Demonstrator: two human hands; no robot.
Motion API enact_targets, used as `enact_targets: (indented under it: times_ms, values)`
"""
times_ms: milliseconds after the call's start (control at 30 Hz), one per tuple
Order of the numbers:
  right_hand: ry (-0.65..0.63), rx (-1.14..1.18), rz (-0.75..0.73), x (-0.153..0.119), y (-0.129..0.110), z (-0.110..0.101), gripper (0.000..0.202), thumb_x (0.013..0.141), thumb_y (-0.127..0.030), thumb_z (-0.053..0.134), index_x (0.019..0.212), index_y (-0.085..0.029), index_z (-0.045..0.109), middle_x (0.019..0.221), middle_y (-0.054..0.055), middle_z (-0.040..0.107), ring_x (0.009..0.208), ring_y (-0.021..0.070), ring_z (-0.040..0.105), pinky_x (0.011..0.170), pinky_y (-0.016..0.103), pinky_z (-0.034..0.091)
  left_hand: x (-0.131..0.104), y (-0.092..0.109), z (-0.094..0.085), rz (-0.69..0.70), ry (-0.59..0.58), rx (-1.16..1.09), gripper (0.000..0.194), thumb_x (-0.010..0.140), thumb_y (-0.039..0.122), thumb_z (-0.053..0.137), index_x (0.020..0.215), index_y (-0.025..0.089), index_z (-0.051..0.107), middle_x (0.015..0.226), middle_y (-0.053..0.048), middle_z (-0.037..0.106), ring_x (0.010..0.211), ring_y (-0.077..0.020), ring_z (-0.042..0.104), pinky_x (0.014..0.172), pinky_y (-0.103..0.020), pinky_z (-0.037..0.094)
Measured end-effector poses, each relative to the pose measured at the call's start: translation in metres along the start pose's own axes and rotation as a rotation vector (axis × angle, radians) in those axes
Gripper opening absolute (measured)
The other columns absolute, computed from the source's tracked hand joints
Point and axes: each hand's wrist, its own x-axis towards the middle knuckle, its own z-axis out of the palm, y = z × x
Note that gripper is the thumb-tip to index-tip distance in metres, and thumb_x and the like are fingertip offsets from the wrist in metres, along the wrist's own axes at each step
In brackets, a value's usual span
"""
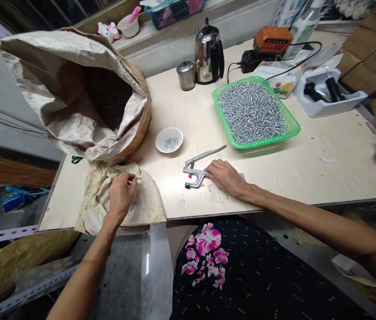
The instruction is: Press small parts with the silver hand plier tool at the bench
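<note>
My left hand (121, 194) is over a patterned cloth (148, 191) at the table's front left, its thumb and fingers pinched together; anything between them is too small to make out. A few small metal pieces (132, 206) lie on the cloth beside it. My right hand (225, 176) is closed round the lower handle of silver snap pliers (197, 178), which lie on the table with jaws pointing left and the upper handle spread away. Behind the pliers, a white bowl (164, 134) holds small metal pieces.
A large open sack (64, 58) with dark contents stands at the left. A green basket (290, 129) full of metal pieces sits right of centre. Behind are a kettle (206, 58), a metal jar (186, 75), an orange battery (272, 40) and a white tray (334, 107).
</note>
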Motion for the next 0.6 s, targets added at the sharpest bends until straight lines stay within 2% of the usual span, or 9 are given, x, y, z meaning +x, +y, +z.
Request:
enact_targets:
  times_ms: [100, 233, 333, 400, 600]
  values:
    - [-0.003, -0.047, -0.017, 0.011, -0.004, 0.005, 0.018, 0.099, -0.023, 0.046, 0.094, -0.016, 0.062, 0.091, 0.007, 0.059, 0.084, 0.0204, 0.046, 0.072, 0.032, 0.03, -0.008, 0.032, 0.002, -0.059, -0.007, -0.243, 0.022, 0.084, 0.035, 0.05, 0.087, 0.018, 0.064, 0.082, -0.005, 0.069, 0.073, -0.019, 0.061, 0.073, -0.03, 0.047]
    - [0.014, -0.18, -0.123, 0.015, -0.01, 0.001, 0.018, 0.099, -0.021, 0.046, 0.098, -0.019, 0.064, 0.09, 0.006, 0.059, 0.083, 0.0207, 0.042, 0.07, 0.034, 0.026, -0.017, 0.066, 0.007, -0.099, -0.059, -0.517, 0.021, 0.082, 0.038, 0.056, 0.084, 0.019, 0.063, 0.078, -0.002, 0.068, 0.068, -0.0156, 0.059, 0.068, -0.027, 0.046]
    - [0.063, -0.215, -0.238, 0.011, -0.013, -0.002, 0.019, 0.1, -0.025, 0.046, 0.1, -0.019, 0.064, 0.091, 0.006, 0.06, 0.084, 0.0212, 0.041, 0.071, 0.035, 0.026, -0.019, 0.079, 0.014, -0.166, -0.138, -0.731, 0.022, 0.08, 0.04, 0.06, 0.084, 0.018, 0.064, 0.076, -0.001, 0.065, 0.068, -0.0148, 0.059, 0.066, -0.026, 0.045]
    - [0.079, -0.216, -0.285, 0.009, -0.014, -0.001, 0.018, 0.1, -0.025, 0.048, 0.095, -0.018, 0.064, 0.088, 0.006, 0.06, 0.084, 0.0211, 0.041, 0.071, 0.035, 0.026, -0.019, 0.085, 0.019, -0.232, -0.192, -0.88, 0.024, 0.077, 0.04, 0.063, 0.083, 0.017, 0.064, 0.075, 0.0, 0.063, 0.065, -0.0137, 0.058, 0.063, -0.025, 0.045]
    - [0.079, -0.261, -0.28, 0.009, -0.015, 0.002, 0.02, 0.096, -0.012, 0.049, 0.081, -0.016, 0.061, 0.085, 0.006, 0.058, 0.081, 0.0204, 0.041, 0.069, 0.034, 0.025, -0.023, 0.103, 0.023, -0.36, -0.267, -1.13, 0.029, 0.069, 0.042, 0.071, 0.077, 0.015, 0.064, 0.07, 0.0, 0.06, 0.061, -0.0116, 0.055, 0.06, -0.024, 0.046]
